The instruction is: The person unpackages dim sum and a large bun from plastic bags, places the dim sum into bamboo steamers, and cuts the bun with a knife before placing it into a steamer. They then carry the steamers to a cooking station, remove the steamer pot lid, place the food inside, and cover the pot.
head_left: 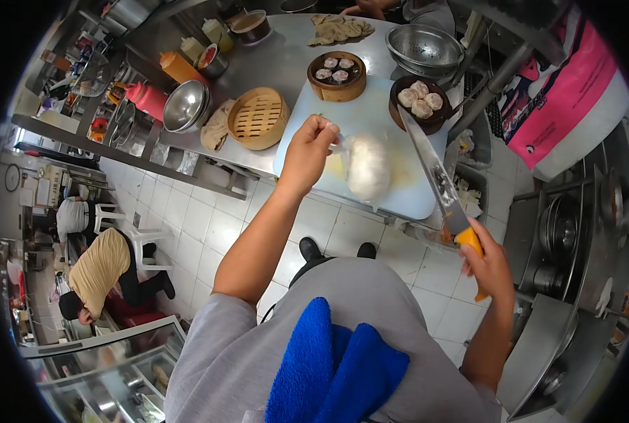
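Pinched in my left hand (309,151) is the gathered neck of a clear plastic bag (368,168) with a rounded white mass inside. The bag hangs over a white cutting board (321,99) and looks slightly blurred. My right hand (488,261) is wrapped round the yellow handle of a large knife (434,169). Its long blade points up and away, with smears on the metal, and its tip lies by a dark round steamer (401,84) with several pale dumplings (421,99). Farther left on the board stands a bamboo steamer (337,88) with several pinkish dumplings (334,69).
Left of the board are a slatted bamboo steamer basket (258,120), metal bowls (185,106), a cloth (218,125) and sauce bottles (177,68). A colander (424,48) stands at the back. Metal shelving (540,352) is to my right. A person (106,271) bends over at the left.
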The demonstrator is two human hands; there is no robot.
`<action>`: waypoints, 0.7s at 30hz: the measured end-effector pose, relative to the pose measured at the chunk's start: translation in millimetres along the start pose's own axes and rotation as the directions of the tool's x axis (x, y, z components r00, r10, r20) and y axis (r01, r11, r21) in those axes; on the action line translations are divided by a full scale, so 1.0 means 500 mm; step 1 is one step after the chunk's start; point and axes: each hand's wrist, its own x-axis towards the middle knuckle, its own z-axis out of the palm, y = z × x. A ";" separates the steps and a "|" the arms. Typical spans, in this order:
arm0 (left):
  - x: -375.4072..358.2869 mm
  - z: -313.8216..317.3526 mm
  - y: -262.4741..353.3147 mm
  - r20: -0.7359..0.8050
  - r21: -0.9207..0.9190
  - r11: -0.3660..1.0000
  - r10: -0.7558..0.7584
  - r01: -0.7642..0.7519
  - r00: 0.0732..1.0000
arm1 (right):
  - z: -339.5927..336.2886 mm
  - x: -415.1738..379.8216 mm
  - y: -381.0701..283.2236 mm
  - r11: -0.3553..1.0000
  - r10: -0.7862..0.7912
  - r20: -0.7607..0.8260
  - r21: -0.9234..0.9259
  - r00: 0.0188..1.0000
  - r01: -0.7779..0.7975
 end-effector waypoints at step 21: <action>-0.015 0.042 -0.008 0.072 -0.579 0.795 -0.168 0.178 0.983 | 0.251 0.305 -0.131 0.616 -0.688 0.074 -0.467 0.722 0.635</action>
